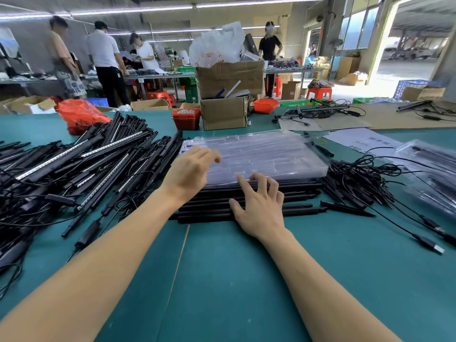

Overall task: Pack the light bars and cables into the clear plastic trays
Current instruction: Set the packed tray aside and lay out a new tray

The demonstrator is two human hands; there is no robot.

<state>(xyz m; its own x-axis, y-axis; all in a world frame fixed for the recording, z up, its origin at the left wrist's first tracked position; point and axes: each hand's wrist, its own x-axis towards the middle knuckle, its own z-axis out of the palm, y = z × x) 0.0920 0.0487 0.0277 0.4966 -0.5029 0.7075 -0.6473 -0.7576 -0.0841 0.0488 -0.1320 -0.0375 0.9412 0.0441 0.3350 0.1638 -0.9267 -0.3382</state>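
Note:
A stack of clear plastic trays [266,154] lies in the middle of the green table. In front of it sits a row of black tubes [298,208]. My left hand [190,172] hovers over the stack's near left corner, fingers loosely bent, holding nothing. My right hand [259,206] rests on the black tubes, its fingertips reaching the stack's front edge. A big heap of black light bars [81,164] with cables covers the table to the left. A tangle of black cables [370,178] with USB plugs lies to the right.
Packed clear trays [429,174] sit at the far right. Cardboard boxes [224,112], a red bin of screws [186,118] and a red bag [79,114] stand at the table's far side. A paper sheet [357,140] lies behind the cables. People stand at benches beyond.

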